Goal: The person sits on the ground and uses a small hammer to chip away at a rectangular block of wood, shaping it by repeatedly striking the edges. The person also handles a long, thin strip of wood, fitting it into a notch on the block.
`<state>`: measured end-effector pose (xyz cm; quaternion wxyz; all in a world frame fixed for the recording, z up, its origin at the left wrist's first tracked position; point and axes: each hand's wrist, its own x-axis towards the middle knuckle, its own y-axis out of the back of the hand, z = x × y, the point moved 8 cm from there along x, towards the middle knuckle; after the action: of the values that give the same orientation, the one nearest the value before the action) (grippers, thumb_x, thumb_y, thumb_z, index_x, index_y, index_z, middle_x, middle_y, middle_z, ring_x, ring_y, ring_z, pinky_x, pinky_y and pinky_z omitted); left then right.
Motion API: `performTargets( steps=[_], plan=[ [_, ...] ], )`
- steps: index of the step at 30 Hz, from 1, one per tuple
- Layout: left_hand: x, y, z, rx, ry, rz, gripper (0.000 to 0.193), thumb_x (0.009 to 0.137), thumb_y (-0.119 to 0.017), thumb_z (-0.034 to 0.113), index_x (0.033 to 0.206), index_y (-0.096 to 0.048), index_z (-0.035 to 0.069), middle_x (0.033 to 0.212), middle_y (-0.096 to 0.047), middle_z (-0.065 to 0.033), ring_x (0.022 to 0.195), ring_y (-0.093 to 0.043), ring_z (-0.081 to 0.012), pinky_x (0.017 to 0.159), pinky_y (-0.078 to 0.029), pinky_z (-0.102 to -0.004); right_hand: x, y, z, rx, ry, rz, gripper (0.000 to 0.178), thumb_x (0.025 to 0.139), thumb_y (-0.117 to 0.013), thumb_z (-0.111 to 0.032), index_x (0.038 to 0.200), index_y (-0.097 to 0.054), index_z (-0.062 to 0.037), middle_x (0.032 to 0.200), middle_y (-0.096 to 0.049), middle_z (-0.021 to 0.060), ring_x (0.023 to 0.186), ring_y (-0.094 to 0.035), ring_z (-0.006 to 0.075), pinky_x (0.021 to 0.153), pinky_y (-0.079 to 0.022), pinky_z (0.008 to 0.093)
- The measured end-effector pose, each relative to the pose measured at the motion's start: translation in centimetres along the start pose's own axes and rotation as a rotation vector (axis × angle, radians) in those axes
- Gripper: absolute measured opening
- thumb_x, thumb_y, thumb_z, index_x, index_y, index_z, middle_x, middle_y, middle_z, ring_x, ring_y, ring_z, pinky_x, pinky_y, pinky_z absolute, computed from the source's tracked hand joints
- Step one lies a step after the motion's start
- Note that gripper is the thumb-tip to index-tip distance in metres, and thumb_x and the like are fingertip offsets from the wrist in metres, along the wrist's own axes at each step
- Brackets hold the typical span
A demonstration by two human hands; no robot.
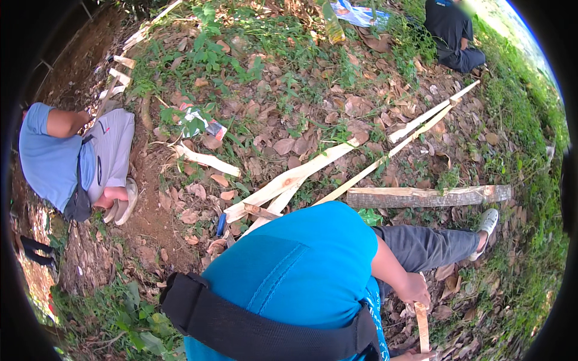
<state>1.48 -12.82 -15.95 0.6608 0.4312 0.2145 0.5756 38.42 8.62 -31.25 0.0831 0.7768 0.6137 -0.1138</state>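
Note:
My left hand [415, 290] is closed around the upper part of a narrow, pale wood strip [422, 325], beside my stretched-out leg. At the bottom edge, my right hand [412, 356] shows only in part. Its fingers are on the strip's lower end, and the rest is cut off. My teal sleeve and shoulder [301, 259], crossed by a wide black strap [259, 319], fill the lower middle. Dry leaves lie under the strip.
Long split wood pieces [295, 174] and a bark-covered log [427, 197] lie ahead, with a blue handle [221, 224] nearby. One person in light blue [57, 156] crouches left; another in dark clothes [450, 36] sits far right. Crumpled packaging [201, 124] lies among leaves.

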Motion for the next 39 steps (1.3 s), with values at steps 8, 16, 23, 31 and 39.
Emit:
performTargets(
  steps=[8, 16, 23, 31, 39],
  plan=[
    [0.4, 2.2, -0.1, 0.117, 0.157, -0.2, 0.063, 0.096, -0.061, 0.047, 0.151, -0.042, 0.021, 0.141, -0.059, 0.0019, 0.121, -0.056, -0.0315, 0.096, -0.044, -0.0554, -1.7, -3.7, 1.5, -0.003, -0.009, -0.025, 0.076, 0.099, -0.054, -0.062, 0.137, -0.054, 0.0042, 0.13, -0.065, 0.0181, 0.118, -0.063, 0.0296, 0.104, -0.048, 0.0411],
    [-0.2, 0.4, 1.4, 0.484, 0.171, -0.274, 0.078, 0.104, -0.038, 0.053, 0.154, -0.028, -0.007, 0.128, -0.063, -0.0237, 0.128, -0.054, -0.0439, 0.111, -0.028, -0.074, -1.4, -3.5, 0.9, 0.054, 0.025, -0.064, 0.083, 0.099, -0.052, -0.064, 0.14, -0.05, 0.0081, 0.133, -0.062, 0.0193, 0.123, -0.061, 0.0305, 0.109, -0.045, 0.0427],
    [1.7, 3.5, 2.4, 0.455, 0.118, -0.341, 0.11, 0.081, -0.057, 0.078, 0.151, -0.04, -0.004, 0.131, -0.062, -0.0219, 0.126, -0.055, -0.0424, 0.112, -0.029, -0.0695, -0.9, -5.9, 1.4, 0.518, -0.219, -0.289, 0.059, 0.101, -0.059, -0.047, 0.143, -0.047, -0.0068, 0.136, -0.06, 0.0216, 0.124, -0.059, 0.0362, 0.113, -0.043, 0.0517],
    [3.2, 2.5, 0.7, 0.139, 0.012, -0.128, 0.073, 0.079, -0.081, 0.043, 0.137, -0.053, 0.007, 0.122, -0.061, -0.0147, 0.11, -0.062, -0.0334, 0.094, -0.049, -0.0446, -5.3, -8.1, -2.4, 0.725, -0.092, -0.008, 0.026, 0.091, -0.078, -0.019, 0.1, -0.056, -0.0084, 0.077, -0.056, 0.0043, 0.069, -0.06, 0.0211, 0.071, -0.057, 0.0418],
    [3.6, 4.7, -3.1, -0.085, 0.103, -0.019, 0.069, 0.074, -0.089, 0.028, 0.13, -0.054, 0.007, 0.122, -0.066, -0.0153, 0.111, -0.066, -0.0346, 0.094, -0.055, -0.0424, -5.8, -3.8, -6.6, 0.701, 0.033, 0.166, 0.035, 0.094, -0.071, -0.01, 0.119, -0.048, -0.0041, 0.078, -0.058, 0.0068, 0.067, -0.063, 0.022, 0.069, -0.058, 0.0472]
  ],
)
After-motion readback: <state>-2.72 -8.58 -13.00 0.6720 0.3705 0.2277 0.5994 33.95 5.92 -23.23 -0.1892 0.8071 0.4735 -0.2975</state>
